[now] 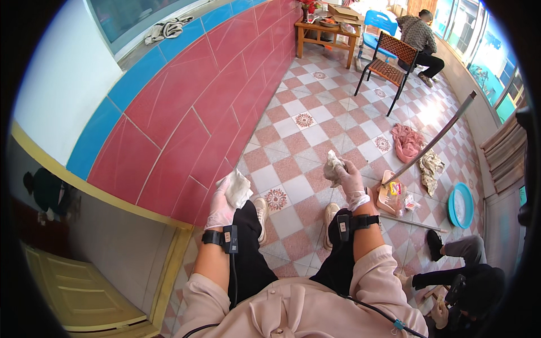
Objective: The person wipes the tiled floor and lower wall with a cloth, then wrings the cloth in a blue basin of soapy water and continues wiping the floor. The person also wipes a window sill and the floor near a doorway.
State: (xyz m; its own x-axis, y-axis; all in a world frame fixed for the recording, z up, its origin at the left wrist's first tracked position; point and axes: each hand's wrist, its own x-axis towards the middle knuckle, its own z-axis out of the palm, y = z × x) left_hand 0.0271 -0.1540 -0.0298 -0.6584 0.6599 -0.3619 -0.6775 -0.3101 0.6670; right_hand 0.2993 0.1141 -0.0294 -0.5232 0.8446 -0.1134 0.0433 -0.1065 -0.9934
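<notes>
Both of my hands wear thin translucent gloves. My left hand (221,205) holds a folded white cloth (238,188), close to the lower part of the red tiled wall (177,148). In my right hand (351,182) is a crumpled, greyish-white cloth (333,168), pinched in the fingers and raised over the floor. A black strap with a small device sits on each wrist. Below the hands, my two light shoes (261,217) stand apart on the checkered tile floor (297,247).
Right of me are a peach plastic basket (383,198) with packets, a long pole (439,137), a blue basin (460,205) and cloths (407,142). A seated person (469,291) is at lower right. Farther off are a woven chair (386,67), a wooden table (327,31) and another person (418,36).
</notes>
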